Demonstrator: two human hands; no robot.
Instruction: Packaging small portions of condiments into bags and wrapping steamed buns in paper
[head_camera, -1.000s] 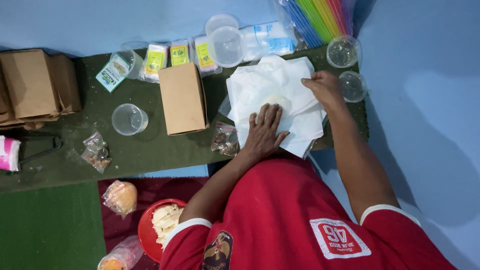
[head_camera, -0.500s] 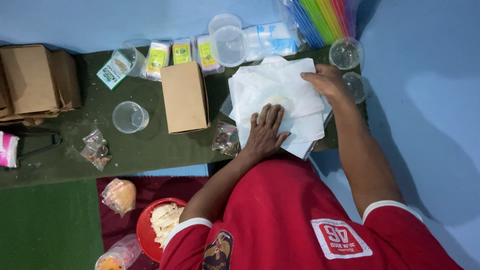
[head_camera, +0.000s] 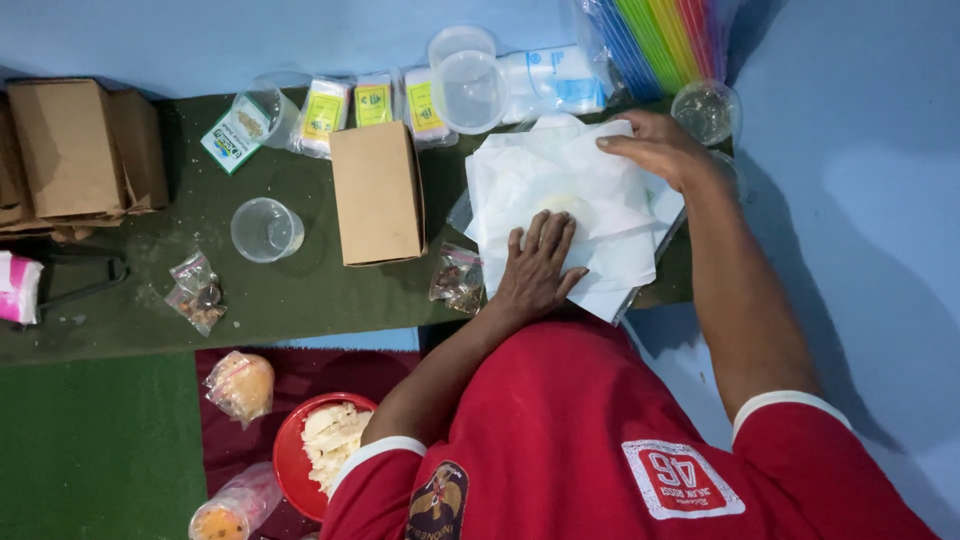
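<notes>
A brown cardboard box (head_camera: 378, 193) stands on the green mat (head_camera: 300, 290), just left of the stack of white paper sheets (head_camera: 560, 215). A clear plastic cup (head_camera: 266, 229) lies left of the box, a small clear bag of snacks (head_camera: 458, 280) between box and sheets. A red bowl of pale food (head_camera: 318, 450) sits nearer the person, a clear round tub (head_camera: 468, 92) behind the sheets.
</notes>
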